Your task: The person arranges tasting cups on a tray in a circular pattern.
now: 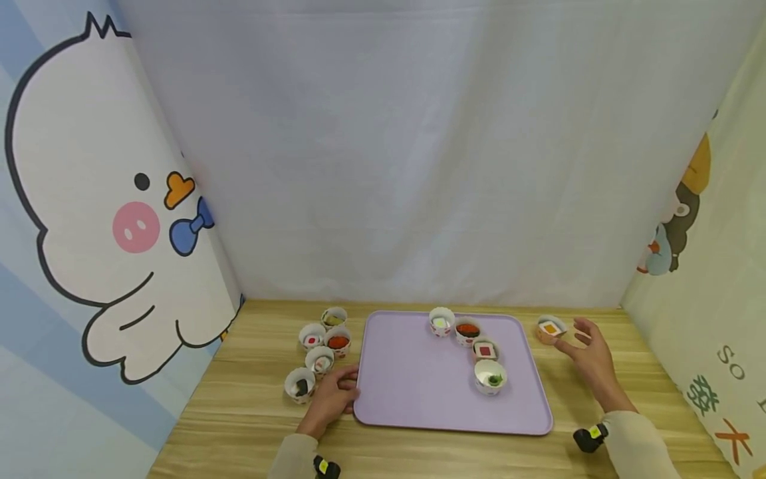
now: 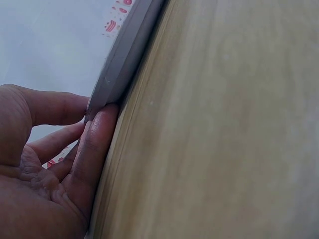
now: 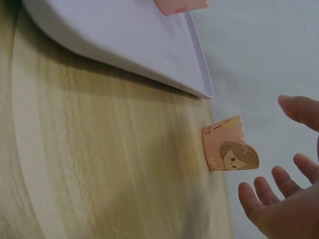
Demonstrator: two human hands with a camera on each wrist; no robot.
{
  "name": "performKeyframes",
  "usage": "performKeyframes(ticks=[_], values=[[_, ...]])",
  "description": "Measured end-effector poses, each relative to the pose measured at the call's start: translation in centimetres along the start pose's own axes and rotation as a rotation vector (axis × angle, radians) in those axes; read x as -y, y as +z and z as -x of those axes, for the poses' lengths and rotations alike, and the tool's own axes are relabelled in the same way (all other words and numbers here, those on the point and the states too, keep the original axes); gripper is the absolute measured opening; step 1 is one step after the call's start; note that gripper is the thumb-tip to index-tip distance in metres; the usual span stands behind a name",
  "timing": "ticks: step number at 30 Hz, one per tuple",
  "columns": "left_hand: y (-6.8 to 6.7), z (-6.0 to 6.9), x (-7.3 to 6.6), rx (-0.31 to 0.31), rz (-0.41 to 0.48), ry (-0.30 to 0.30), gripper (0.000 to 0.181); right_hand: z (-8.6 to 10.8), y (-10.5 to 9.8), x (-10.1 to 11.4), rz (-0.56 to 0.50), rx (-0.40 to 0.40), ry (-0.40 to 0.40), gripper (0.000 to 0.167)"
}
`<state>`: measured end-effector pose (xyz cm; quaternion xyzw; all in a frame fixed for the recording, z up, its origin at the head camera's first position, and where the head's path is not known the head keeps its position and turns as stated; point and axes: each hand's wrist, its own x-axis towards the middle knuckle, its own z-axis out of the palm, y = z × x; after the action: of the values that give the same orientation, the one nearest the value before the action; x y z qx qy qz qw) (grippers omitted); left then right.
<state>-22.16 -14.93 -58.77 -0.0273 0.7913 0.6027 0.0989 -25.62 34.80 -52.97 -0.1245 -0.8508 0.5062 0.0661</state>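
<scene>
My left hand [image 1: 332,395] is at the left edge of the lilac tray [image 1: 419,386]. In the left wrist view its fingers [image 2: 94,134] pinch the tray's rim, one finger tucked beneath it. Right of the tray stands a pink paper cup [image 1: 546,331] with a white and orange piece inside. Its side, in the right wrist view, bears a cartoon face. Beside this cup my right hand [image 1: 592,362] is spread, thumb and fingers apart, holding nothing. Upright on the tray are paper cups with a white-green piece [image 1: 441,322], red topping [image 1: 467,331], a red square [image 1: 485,350] and greens [image 1: 490,378].
Left of the tray several paper cups cluster, among them one with dark filling [image 1: 300,386] and one with red topping [image 1: 338,342]. A pale curtain [image 1: 407,166] hangs behind the wooden table [image 1: 239,406]. Printed cloths [image 1: 78,199] flank both sides.
</scene>
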Motion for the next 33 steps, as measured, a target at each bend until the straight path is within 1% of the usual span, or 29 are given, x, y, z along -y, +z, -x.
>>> performKeyframes(ticks=[4, 11, 16, 18, 21, 26, 28, 31, 33], values=[[0.0, 0.1, 0.0, 0.004, 0.003, 0.0, 0.054, -0.6, 0.3, -0.7, -0.062, 0.007, 0.013, 0.09], [0.0, 0.2, 0.1, 0.01, 0.005, 0.001, 0.054, -1.8, 1.0, -1.5, -0.097, 0.036, 0.039, 0.1], [-0.1, 0.1, 0.2, 0.011, 0.0, 0.003, 0.054, -2.4, 1.6, -1.7, -0.122, 0.038, 0.065, 0.1], [0.0, 0.2, 0.0, 0.013, 0.0, 0.001, 0.053, -2.6, 1.8, -1.7, -0.119, 0.041, 0.068, 0.098], [-0.1, 1.2, -1.6, 0.016, 0.0, 0.003, 0.052, -3.0, 2.0, -1.8, -0.103, 0.039, 0.066, 0.095], [0.0, 1.1, -1.4, 0.006, -0.014, 0.003, 0.053, -3.6, 2.3, -2.2, -0.067, 0.035, 0.064, 0.092], [0.0, 0.9, -1.1, 0.003, -0.016, 0.001, 0.053, -3.8, 2.3, -2.4, -0.051, 0.041, 0.065, 0.092], [0.0, 1.6, -2.2, 0.007, -0.006, 0.003, 0.052, -4.0, 2.4, -2.5, -0.034, 0.05, 0.067, 0.09], [0.0, 1.4, -2.0, 0.009, -0.003, 0.002, 0.052, -4.2, 2.4, -2.7, -0.02, 0.058, 0.069, 0.089]])
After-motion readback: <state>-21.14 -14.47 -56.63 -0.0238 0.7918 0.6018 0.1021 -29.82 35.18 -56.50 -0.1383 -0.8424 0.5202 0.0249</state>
